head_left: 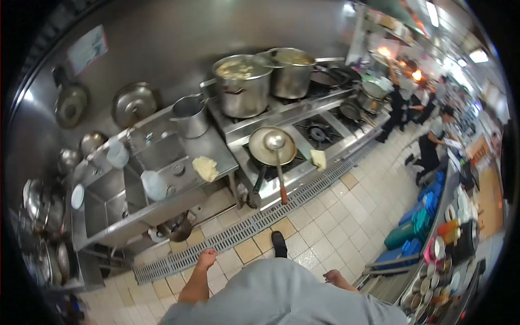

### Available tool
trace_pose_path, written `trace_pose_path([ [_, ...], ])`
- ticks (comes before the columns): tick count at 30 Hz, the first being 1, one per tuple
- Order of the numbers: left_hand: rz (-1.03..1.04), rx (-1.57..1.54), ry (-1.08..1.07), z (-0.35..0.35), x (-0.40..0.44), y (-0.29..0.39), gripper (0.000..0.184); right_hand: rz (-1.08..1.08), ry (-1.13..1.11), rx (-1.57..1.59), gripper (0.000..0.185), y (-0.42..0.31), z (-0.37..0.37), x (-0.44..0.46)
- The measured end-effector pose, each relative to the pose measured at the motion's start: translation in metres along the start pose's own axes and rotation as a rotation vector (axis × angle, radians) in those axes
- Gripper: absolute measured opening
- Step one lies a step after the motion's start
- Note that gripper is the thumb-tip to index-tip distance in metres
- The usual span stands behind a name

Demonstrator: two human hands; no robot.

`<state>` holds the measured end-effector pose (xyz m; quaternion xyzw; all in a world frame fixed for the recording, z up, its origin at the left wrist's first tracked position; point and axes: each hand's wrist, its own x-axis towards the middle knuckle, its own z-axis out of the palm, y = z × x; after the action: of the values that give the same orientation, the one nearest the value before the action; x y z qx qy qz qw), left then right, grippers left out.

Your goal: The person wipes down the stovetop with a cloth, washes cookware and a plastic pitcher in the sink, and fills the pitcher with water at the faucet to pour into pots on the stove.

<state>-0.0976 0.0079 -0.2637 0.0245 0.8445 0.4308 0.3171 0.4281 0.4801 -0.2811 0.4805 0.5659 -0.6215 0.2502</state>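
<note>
My left hand (206,259) hangs over the tiled floor by the drain grate, its fingers curled; whether anything is inside is too small to tell. On the other side of my body, my right hand (334,277) is low over the floor, small and blurred. Neither touches the stove. Ahead, a pan (260,157) sits on the front burner, with a ladle (274,141) lying in it and its wooden handle sticking out toward me. A folded cloth (318,160) lies on the stove edge, and another cloth (205,168) on the steel counter.
Two large stockpots (244,92) stand at the back of the stove. Sinks (105,197) are at the left. A drain grate (244,226) crosses the floor. Several people (430,143) work at the right, near blue bins (414,216) and a counter with bowls and bottles.
</note>
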Motion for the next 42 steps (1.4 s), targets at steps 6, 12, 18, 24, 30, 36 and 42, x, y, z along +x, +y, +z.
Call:
trace_pose_path([
  [6,-0.436,0.769,-0.392,-0.027,-0.093,-0.072,0.043,-0.236,0.033,-0.273,0.031,-0.092,-0.017,0.059],
  [12,0.043,0.777,-0.255,-0.037,-0.145,-0.073,0.032,0.007,0.137,0.056,0.024,-0.186,-0.047,0.153],
  [18,-0.396,0.366,0.069,-0.022,-0.114,-0.016,0.040,-0.093,0.166,-0.014,0.009,-0.320,-0.056,0.196],
  [24,-0.414,-0.020,0.262,-0.019,-0.088,0.049,0.046,-0.140,0.121,-0.121,0.017,-0.388,-0.050,0.207],
  [30,-0.104,0.418,0.273,-0.045,-0.062,-0.016,0.040,-0.144,0.148,-0.105,0.020,-0.400,-0.028,0.214],
  [36,-0.045,0.039,0.549,-0.105,0.002,0.026,0.036,-0.038,0.119,-0.194,0.019,-0.361,-0.024,0.205],
  [42,0.336,0.027,0.647,-0.229,0.148,0.192,0.041,0.107,0.317,0.098,0.023,-0.336,-0.008,0.165],
])
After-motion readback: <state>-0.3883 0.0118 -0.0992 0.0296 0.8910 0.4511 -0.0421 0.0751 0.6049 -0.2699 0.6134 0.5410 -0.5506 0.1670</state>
